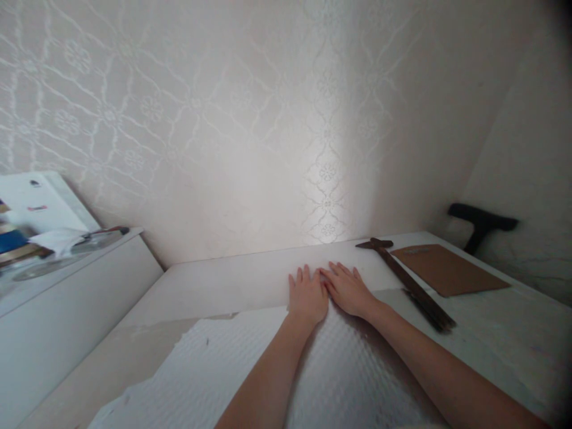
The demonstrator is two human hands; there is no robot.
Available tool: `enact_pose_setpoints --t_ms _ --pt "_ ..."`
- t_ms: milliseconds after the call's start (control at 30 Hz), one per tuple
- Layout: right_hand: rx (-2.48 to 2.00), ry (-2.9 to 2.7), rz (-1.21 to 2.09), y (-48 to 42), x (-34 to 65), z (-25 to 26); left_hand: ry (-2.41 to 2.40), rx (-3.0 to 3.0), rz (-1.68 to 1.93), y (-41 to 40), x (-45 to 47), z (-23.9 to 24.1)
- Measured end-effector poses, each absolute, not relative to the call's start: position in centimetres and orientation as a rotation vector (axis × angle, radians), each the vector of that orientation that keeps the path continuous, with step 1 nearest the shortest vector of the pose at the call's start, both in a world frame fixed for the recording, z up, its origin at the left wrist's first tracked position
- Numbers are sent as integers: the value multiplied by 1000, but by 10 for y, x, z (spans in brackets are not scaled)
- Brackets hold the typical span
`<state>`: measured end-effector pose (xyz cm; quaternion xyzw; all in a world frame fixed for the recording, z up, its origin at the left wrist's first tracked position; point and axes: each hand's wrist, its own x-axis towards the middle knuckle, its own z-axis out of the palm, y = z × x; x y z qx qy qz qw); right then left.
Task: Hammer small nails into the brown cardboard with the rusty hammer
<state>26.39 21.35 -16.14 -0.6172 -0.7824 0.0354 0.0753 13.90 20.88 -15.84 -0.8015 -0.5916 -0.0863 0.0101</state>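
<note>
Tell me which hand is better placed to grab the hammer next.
Right, likely: the right hand lies nearer the hammer, with the left hand on its far side. Both lie palm down, gripping nothing visible.

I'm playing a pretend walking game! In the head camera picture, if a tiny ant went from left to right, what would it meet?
White boxy thing → left hand → right hand → hammer → flat brown sheet.
</note>
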Motion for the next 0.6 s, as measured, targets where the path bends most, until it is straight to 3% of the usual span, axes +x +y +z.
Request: enact_pose_setpoints --t_ms 600 --pt "-1858 -2346 97 215 264 -164 -1858 -2518 -278 209 139 -158"
